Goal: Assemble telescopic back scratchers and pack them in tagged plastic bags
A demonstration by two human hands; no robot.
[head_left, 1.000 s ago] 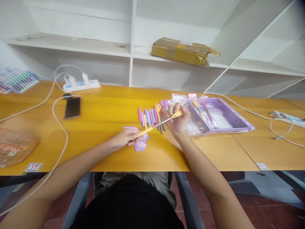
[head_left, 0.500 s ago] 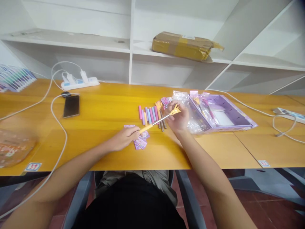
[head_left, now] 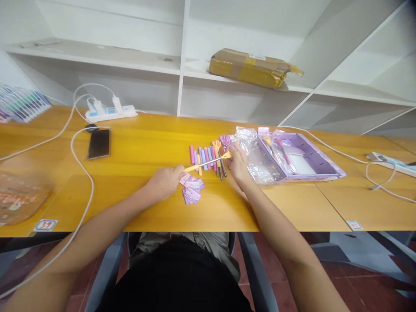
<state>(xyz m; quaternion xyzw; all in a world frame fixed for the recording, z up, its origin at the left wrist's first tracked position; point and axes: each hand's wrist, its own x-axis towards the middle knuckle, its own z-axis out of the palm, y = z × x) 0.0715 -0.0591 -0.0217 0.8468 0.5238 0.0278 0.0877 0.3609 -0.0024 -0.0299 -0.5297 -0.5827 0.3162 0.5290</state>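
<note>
My left hand (head_left: pixel 164 182) pinches the yellow handle end of a thin telescopic stick (head_left: pixel 208 162) with a small yellow hand-shaped tip. My right hand (head_left: pixel 238 162) grips the tip end, low over the yellow table (head_left: pixel 143 151). The stick lies across a row of pastel pen-like sticks (head_left: pixel 203 157) in pink, blue and yellow. Small purple cards (head_left: pixel 191 190) lie just right of my left hand. Two more hand-shaped tips (head_left: pixel 221 142) rest behind the row.
A purple box (head_left: pixel 302 160) with crumpled clear plastic (head_left: pixel 256 158) lies right of my hands. A phone (head_left: pixel 99 144) on a white cable and a power strip (head_left: pixel 110 113) sit at left. A brown parcel (head_left: pixel 250 69) lies on the shelf behind. Another power strip (head_left: pixel 390 161) is at far right.
Both hands have lowered the stick from in front of the plastic down toward the table, over the row of pastel sticks. My left hand moved slightly left and away from me.
</note>
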